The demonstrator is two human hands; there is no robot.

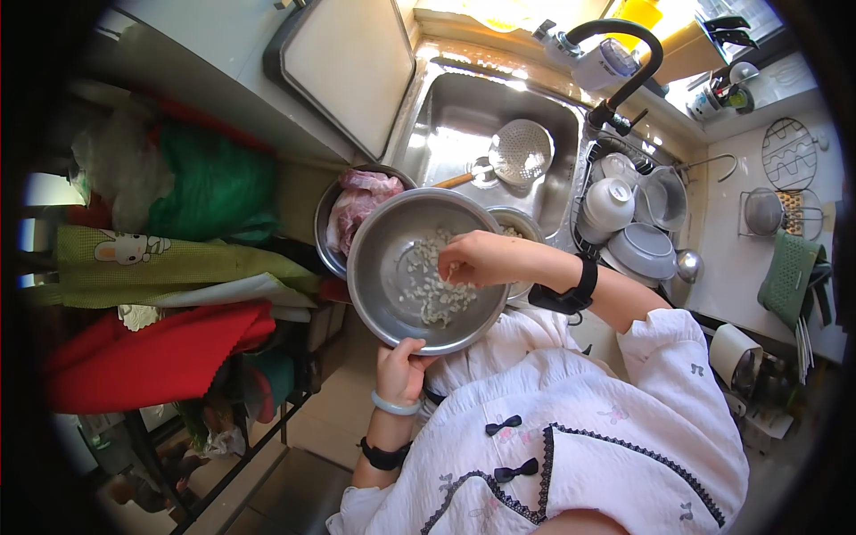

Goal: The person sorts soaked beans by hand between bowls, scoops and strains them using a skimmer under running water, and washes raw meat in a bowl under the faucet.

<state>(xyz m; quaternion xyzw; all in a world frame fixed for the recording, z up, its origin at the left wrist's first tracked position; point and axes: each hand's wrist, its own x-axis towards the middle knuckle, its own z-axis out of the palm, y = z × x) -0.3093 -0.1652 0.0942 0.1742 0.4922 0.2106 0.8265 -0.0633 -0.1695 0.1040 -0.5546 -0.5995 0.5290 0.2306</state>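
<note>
Steel bowl (379,276) is what we're on, head view only. It sits in front of the sink (436,120), at the near edge, with small white pieces (439,310) scattered over its floor, mostly toward our right side.

Left hand (403,370): thumb hooked over the near rim, the other fingers mostly hidden under the bowl, so we have a grip on it. Right hand (471,259): inside the bowl, fingers curled together and pointing down just over the pieces. We can't tell whether any are pinched in the fingertips.

Around it: raw meat (358,212) in a second metal bowl (325,239) on the left, partly overlapped by ours; whether they touch, we can't tell. Another metal bowl (533,230) shows behind our right forearm. Wooden-handled strainer (522,152) lies in the sink. Cutting board (349,67) to its left, dish rack (581,209) with white bowls (610,203) to its right.
</note>
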